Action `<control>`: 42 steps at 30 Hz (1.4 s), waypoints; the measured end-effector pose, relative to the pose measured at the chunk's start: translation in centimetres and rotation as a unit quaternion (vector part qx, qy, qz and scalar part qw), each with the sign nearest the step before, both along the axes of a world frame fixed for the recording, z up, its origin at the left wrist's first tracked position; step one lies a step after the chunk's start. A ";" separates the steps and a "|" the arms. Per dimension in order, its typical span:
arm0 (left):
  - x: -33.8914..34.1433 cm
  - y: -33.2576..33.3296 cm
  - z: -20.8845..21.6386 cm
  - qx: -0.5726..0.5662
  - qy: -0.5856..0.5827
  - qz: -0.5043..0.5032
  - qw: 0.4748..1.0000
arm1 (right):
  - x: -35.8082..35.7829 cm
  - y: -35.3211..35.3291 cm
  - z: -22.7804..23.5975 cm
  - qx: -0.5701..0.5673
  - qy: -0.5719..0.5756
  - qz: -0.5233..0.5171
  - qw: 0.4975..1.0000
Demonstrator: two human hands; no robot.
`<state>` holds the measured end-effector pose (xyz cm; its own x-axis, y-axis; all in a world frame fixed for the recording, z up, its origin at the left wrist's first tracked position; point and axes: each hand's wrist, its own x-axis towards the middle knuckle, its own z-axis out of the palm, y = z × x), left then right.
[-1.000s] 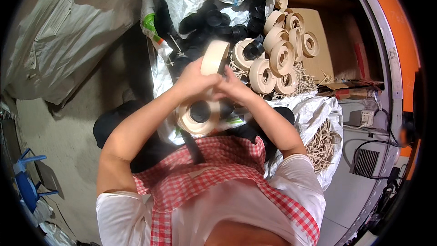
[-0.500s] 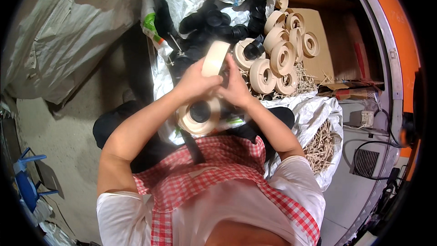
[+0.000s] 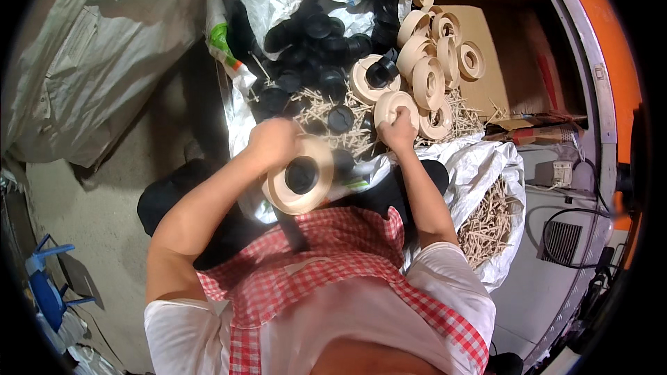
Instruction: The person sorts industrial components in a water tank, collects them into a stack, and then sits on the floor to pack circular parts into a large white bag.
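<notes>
My left hand (image 3: 276, 140) is closed at the upper edge of a cream plastic ring (image 3: 278, 187) above my lap; its fingertips are hidden. A round black part (image 3: 302, 175) shows in the middle of that ring. The ring's upper side is blurred, and I cannot tell whether a second ring overlaps it. Further right, my right hand (image 3: 399, 132) grips another cream ring (image 3: 389, 102) beside the pile, its fingers at the centre hole. Just behind lies a cream ring (image 3: 359, 82) with a black cap-like part (image 3: 381, 73) on it.
Several cream rings (image 3: 426, 83) are piled at the right, by an open cardboard box (image 3: 486, 48). Black round parts (image 3: 316, 28) and small pale sticks (image 3: 351, 140) lie on white sacking (image 3: 240, 121). A white bag (image 3: 511, 236) holds more sticks. A blue stool (image 3: 45, 292) stands far left.
My hands have moved apart. The cream ring they both held up is no longer raised between them. My right hand has gone right to a ring at the pile; my left has come down and left.
</notes>
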<state>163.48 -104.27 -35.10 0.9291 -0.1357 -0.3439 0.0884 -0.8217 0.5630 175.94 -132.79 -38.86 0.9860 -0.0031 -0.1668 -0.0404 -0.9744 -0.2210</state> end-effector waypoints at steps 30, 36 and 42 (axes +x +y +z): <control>3.1 -1.2 3.4 -0.752 0.011 0.263 0.605 | 3.1 10.3 6.9 0.292 -0.207 0.246 0.901; 2.7 -0.9 3.7 -0.656 -0.042 0.248 0.712 | -1.2 13.2 7.3 0.386 0.036 0.183 0.904; 2.5 0.8 5.1 -0.631 0.015 0.167 0.757 | -3.3 12.5 7.6 0.410 0.013 0.344 0.845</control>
